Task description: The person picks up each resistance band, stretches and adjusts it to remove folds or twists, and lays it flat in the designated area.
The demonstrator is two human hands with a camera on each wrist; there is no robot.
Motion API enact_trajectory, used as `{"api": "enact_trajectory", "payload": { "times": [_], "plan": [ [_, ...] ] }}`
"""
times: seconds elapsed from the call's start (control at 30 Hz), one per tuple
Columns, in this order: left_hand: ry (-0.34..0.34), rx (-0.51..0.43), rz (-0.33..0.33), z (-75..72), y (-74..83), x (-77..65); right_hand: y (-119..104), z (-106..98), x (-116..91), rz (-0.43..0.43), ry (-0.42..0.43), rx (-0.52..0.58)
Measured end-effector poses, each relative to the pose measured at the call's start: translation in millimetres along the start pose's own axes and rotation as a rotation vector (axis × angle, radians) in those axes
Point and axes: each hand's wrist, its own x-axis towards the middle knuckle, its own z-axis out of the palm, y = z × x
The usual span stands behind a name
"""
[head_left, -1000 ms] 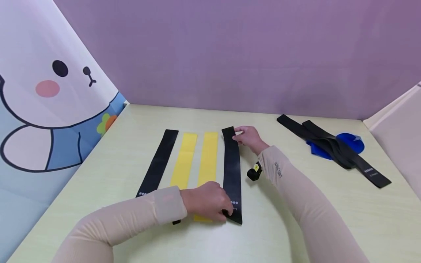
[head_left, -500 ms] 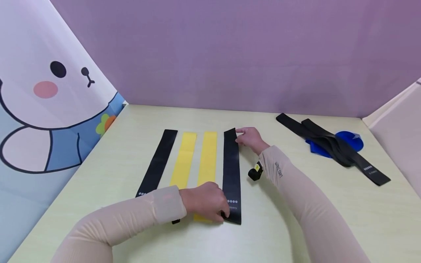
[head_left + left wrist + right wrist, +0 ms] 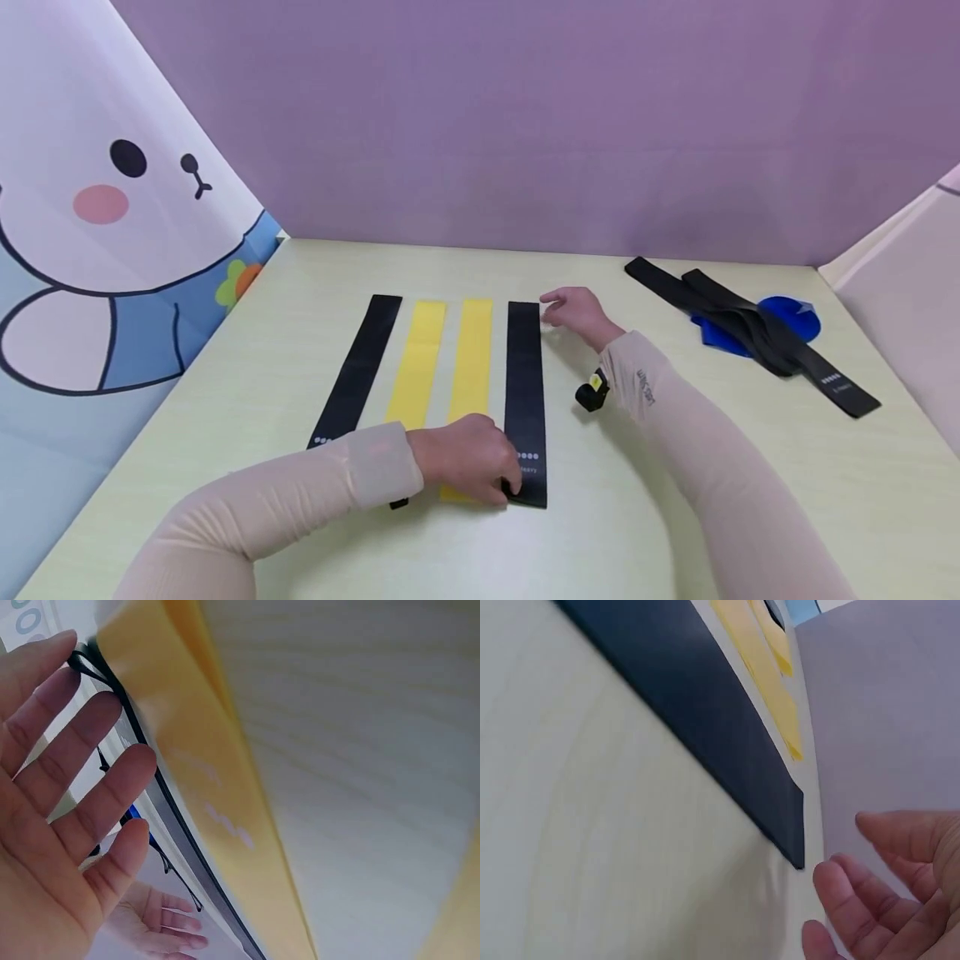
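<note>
Four flat loops lie in a row: a black resistance band [image 3: 356,367] on the left, two yellow resistance bands [image 3: 417,358] [image 3: 471,358], and another black resistance band [image 3: 526,375] on the right. My left hand [image 3: 468,458] pinches the near left corner of the right black band, crossing over the yellow ones. In the left wrist view its thumb and index finger meet at that band's edge [image 3: 91,666]. Just off the far end of the same band, my right hand [image 3: 581,315] hovers with its fingers loosely bent, holding nothing; the right wrist view shows a gap to the band [image 3: 705,712].
At the back right, black bands [image 3: 750,329] lie crossed over a blue band [image 3: 795,317] on the pale table [image 3: 600,517]. A purple backdrop [image 3: 525,125] rises behind the table, and a cartoon-printed sheet [image 3: 52,333] stands at the left.
My right hand has let go of the right black band's far end and drawn slightly right. That end now lies flat and straighter. The left hand stays at the near end.
</note>
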Motion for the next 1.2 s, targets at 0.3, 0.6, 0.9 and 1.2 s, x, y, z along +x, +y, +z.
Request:
{"api": "enact_trajectory", "payload": {
  "times": [0.3,0.6,0.9,1.2],
  "plan": [
    [0.010,-0.016,0.013,-0.8,-1.1,-0.3,20.1,-47.7,-19.1,-0.064,0.058,-0.185],
    [0.076,-0.037,0.018,-14.7,-11.4,8.9,63.8,-116.6,-56.2,-0.042,0.170,-0.263],
    [0.243,-0.123,-0.120,-39.3,-41.7,42.3,112.7,-168.6,-87.1,0.024,0.240,-0.422],
    [0.438,-0.473,-0.373,-53.8,-60.6,87.0,136.3,-184.5,-99.6,0.026,0.309,-0.509]
  ]
}}
